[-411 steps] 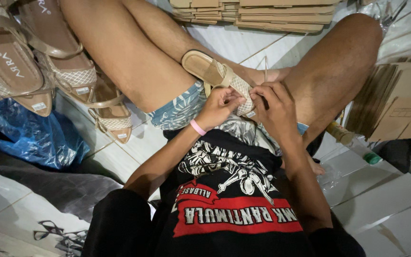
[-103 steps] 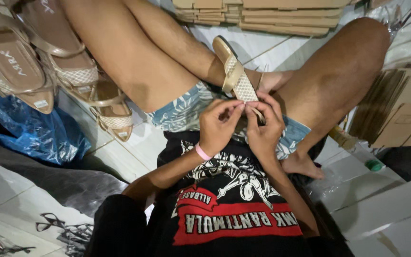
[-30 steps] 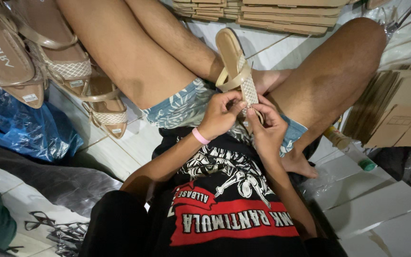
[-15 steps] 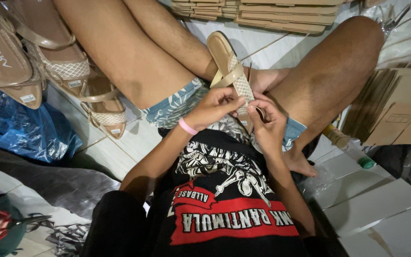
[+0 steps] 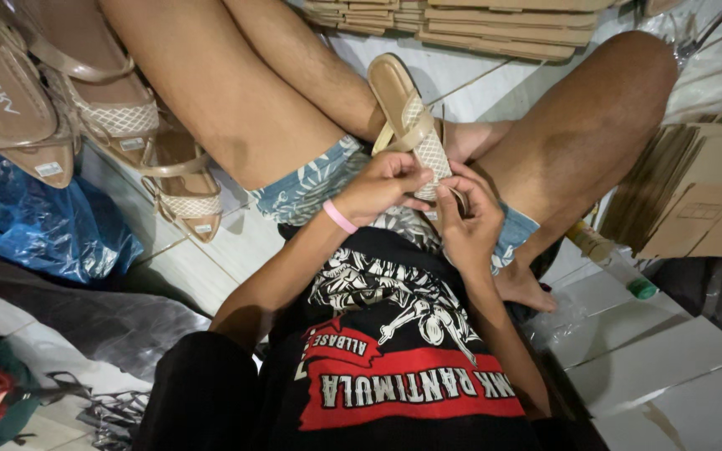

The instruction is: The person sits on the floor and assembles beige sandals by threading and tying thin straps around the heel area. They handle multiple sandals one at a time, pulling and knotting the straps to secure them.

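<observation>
A beige flat sandal (image 5: 407,113) with a woven, mesh-like strap lies across the seated person's lap, between the bare thighs, its toe pointing away toward the floor tiles and its heel end at the hands. The left hand (image 5: 382,185) closes on the sandal from the left, fingers curled and pinched on the lower edge of the woven strap; a pink wristband (image 5: 340,216) sits on that wrist. The right hand (image 5: 468,221) meets it from the right, fingertips pressed together on the same end of the strap — the two hands touch each other over the sandal's heel part. What exactly is nipped between the right fingertips is too small to tell.

Below the hands are patterned blue shorts (image 5: 307,185) and a black printed T-shirt (image 5: 394,351). To the far left, more beige sandals (image 5: 119,108) of the same kind lie in a loose heap, resting above a crumpled blue plastic bag (image 5: 39,234). Flattened cardboard boxes (image 5: 478,18) are stacked along the top edge, and others lean at the right (image 5: 699,200). A small bottle with a green cap (image 5: 616,263) lies on the white floor tiles (image 5: 670,367) near the person's right foot.
</observation>
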`<act>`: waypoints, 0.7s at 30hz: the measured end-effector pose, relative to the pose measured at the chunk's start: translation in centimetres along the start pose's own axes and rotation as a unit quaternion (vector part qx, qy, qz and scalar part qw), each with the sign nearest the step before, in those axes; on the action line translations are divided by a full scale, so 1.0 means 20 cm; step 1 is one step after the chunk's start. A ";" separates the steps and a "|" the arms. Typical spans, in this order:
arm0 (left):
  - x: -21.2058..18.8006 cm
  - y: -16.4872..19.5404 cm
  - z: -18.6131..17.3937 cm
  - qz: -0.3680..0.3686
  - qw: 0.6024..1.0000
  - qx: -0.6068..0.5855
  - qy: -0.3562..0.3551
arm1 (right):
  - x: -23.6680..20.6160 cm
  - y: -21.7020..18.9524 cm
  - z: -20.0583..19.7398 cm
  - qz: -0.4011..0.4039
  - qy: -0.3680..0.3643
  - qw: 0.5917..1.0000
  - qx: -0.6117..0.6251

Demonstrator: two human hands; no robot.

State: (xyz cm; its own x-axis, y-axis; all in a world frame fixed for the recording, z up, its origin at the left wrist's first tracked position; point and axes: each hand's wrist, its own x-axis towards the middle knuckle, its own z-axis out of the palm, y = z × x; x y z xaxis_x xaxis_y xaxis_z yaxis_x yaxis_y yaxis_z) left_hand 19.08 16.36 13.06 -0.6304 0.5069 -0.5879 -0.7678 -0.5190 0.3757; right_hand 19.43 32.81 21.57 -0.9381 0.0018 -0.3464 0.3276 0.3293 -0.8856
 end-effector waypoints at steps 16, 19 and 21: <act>0.03 -0.07 -0.08 0.033 0.988 -0.050 -0.139 | 0.01 0.06 0.01 -0.009 -0.019 1.000 0.022; 0.02 -0.06 -0.07 0.024 0.991 -0.039 -0.127 | 0.03 0.04 -0.01 -0.038 -0.024 0.999 -0.009; 0.02 -0.04 -0.06 0.018 0.993 -0.031 -0.116 | 0.02 0.04 -0.02 -0.039 -0.029 0.999 -0.008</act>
State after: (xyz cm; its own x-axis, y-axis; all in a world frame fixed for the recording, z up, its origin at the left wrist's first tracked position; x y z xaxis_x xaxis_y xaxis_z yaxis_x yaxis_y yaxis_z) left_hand 19.63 16.23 11.66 -0.6719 0.6287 -0.3916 -0.7406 -0.5771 0.3443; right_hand 19.18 33.51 20.90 -0.9526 -0.0786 -0.2939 0.2512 0.3417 -0.9056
